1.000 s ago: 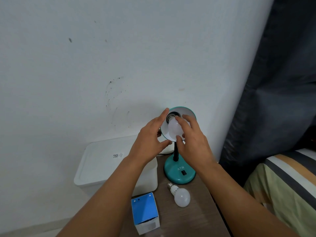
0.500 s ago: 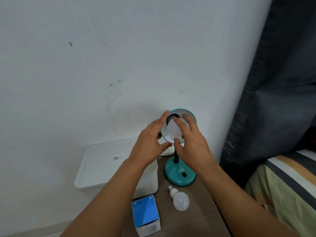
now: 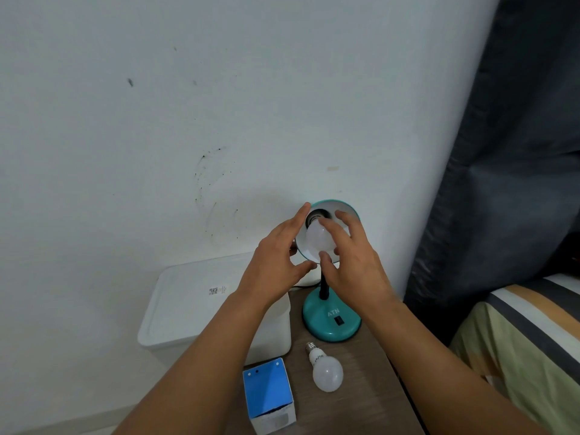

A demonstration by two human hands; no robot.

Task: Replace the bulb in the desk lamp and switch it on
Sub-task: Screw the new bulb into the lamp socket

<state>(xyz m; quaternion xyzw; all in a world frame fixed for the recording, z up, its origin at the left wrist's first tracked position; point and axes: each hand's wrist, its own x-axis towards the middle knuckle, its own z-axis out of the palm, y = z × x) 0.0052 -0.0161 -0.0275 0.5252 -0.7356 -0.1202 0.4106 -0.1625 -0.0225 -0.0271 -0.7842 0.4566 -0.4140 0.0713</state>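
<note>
Up inside the shade (image 3: 346,207), the bulb (image 3: 317,243) sits at the socket, pinched by the right hand (image 3: 351,262) with thumb and fingers curled round it. The left hand (image 3: 276,262) steadies the shade's rim, fingers spread. A crooked start could cross-thread it (how deep it sits is hidden), and a hard twist could tip the lamp (image 3: 331,321).

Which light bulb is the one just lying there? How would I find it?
Find the teal lamp on the wooden table. In front of its round base lies a white bulb, beside a blue box. Unlike the bulb in the shade, no hand touches it.
</note>
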